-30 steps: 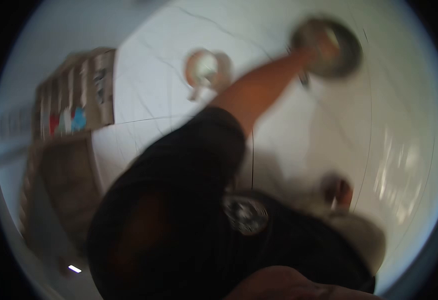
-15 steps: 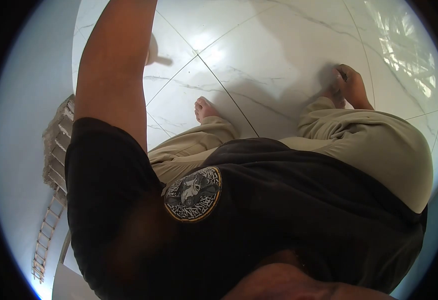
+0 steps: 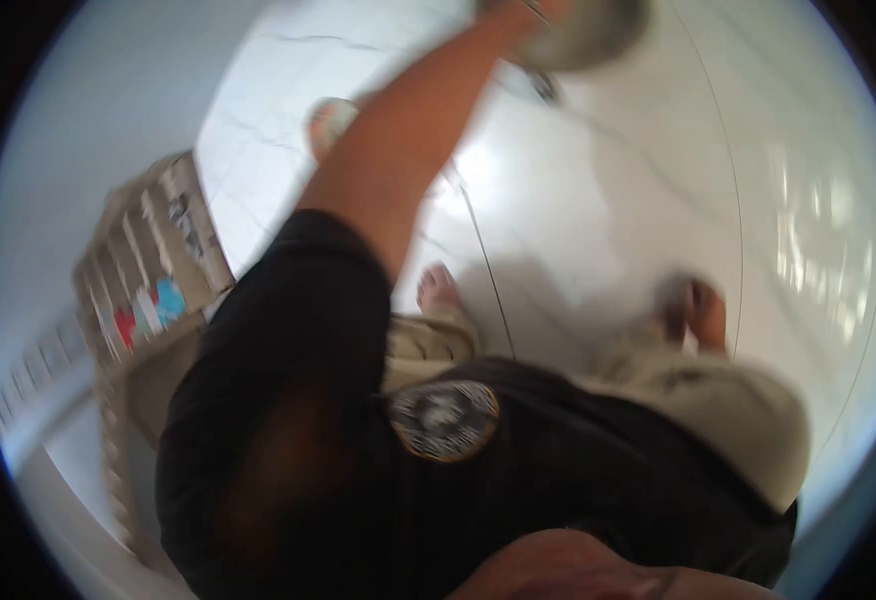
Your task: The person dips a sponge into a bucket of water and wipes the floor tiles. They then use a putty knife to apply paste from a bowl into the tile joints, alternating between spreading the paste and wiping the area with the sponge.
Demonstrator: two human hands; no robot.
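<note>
My left arm stretches up and across to the top edge. There my left hand [image 3: 550, 10], blurred and mostly cut off, is at the edge of a rounded grey-olive object [image 3: 603, 32] and seems to grip it; its kind is smeared. Just below that lies a small dark thing [image 3: 544, 88], too blurred to name. Low on the right, my right hand [image 3: 706, 312] rests beside my right foot with its fingers curled; what they hold, if anything, is hidden. A pale round object with a reddish side [image 3: 328, 125] sits on the floor, partly behind my left forearm.
Glossy white marbled tiles [image 3: 558, 190] cover the floor, with bright reflections at the right. A brownish shelf-like rack [image 3: 138, 250] with red and blue items stands by the pale wall at left. My left bare foot [image 3: 438, 288] shows near the middle.
My left arm has swung to the right, and the rounded grey object has come into view with it. The view has shifted left, showing more rack. My right hand stays by the foot.
</note>
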